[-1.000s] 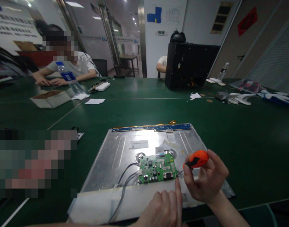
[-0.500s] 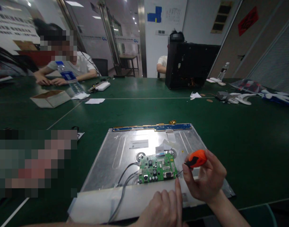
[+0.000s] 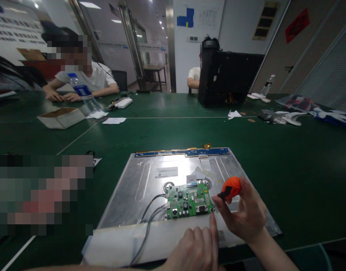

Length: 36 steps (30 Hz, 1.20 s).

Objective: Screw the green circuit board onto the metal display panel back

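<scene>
"Quick, what's changed?"

"My right hand (image 3: 248, 214) has shifted left, nearer the green circuit board (image 3: 178, 203). The orange screwdriver (image 3: 232, 187) came with it; its handle looks steeper now."

"Grip?"

"Right: thumb and fingers pinching the handle, thumb low near the shaft. Left hand (image 3: 191, 250): index stretched out, other fingers curled; can't tell if they hold anything."

"Where's everything?"

"Screwdriver handle's right of the board, shaft aimed at the board's near right corner. My left index fingertip (image 3: 212, 216) hasn't moved, just beside that same corner. Board hasn't moved either, flat on the metal panel (image 3: 124, 203); grey cables (image 3: 148, 229) run off its left side."

"Meaning?"

"Same corner, new angle, so I'd judge it's the driver being turned or re-angled there. Can't make out whether the tip is seated in a screw."
</scene>
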Each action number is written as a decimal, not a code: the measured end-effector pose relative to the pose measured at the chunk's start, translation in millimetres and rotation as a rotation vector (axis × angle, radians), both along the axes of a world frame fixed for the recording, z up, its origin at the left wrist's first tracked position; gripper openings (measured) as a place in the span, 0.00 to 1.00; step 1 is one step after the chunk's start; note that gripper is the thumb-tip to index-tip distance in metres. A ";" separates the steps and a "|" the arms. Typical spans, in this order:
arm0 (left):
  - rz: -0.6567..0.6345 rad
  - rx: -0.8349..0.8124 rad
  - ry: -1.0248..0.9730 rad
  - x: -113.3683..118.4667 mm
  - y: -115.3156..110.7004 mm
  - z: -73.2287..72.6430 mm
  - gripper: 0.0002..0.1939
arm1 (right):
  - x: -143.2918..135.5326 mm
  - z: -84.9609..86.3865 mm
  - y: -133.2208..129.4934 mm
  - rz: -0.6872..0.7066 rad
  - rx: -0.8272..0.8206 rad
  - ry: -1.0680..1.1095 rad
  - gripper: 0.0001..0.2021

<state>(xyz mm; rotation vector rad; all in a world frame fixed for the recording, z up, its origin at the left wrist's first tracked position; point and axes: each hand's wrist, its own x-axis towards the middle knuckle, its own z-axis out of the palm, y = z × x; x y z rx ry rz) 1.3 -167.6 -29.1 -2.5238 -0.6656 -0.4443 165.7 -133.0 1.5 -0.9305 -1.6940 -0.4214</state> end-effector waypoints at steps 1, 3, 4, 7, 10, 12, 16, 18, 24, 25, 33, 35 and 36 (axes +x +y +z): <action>0.001 0.002 -0.002 0.4 0.1 0.5 0.33 | 0.2 -0.6 -0.3 0.000 -0.004 0.000 0.37; -0.002 0.012 -0.005 1.2 0.3 1.4 0.34 | 0.7 -4.5 -0.7 0.018 -0.035 0.011 0.38; -0.004 0.017 -0.008 1.5 0.6 1.8 0.34 | 1.0 -7.4 -0.8 0.035 -0.056 0.033 0.38; -0.006 0.030 -0.023 2.0 1.4 1.8 0.34 | 1.5 -16.7 -1.5 0.092 -0.111 0.132 0.37; -0.003 0.031 -0.019 1.6 1.7 0.2 0.33 | 1.8 -22.1 -2.8 0.110 -0.140 0.185 0.38; -0.002 0.023 -0.002 1.0 1.6 -1.2 0.32 | 1.9 -23.5 -3.9 0.112 -0.148 0.187 0.39; 0.004 0.029 0.018 0.0 1.2 -2.0 0.33 | 1.7 -24.3 -4.8 0.117 -0.155 0.193 0.39; 0.005 0.032 0.031 -0.2 1.0 -1.1 0.34 | 1.7 -23.9 -4.0 0.128 -0.147 0.206 0.38; 0.023 0.007 0.076 -0.2 0.1 0.7 0.34 | 3.2 -18.8 -0.7 0.148 -0.092 0.216 0.38; 0.019 0.007 0.066 -0.3 0.0 0.6 0.34 | 3.3 -17.9 -0.9 0.143 -0.091 0.207 0.38; 0.011 0.021 0.023 -0.2 1.0 -0.8 0.35 | 0.1 -16.0 -4.7 0.096 -0.109 0.168 0.37; 0.012 0.020 0.030 0.1 0.8 0.0 0.36 | 0.7 -17.1 -4.3 0.140 -0.118 0.203 0.38; 0.011 0.022 0.035 0.2 0.8 0.5 0.35 | 1.2 -17.5 -4.0 0.162 -0.114 0.211 0.38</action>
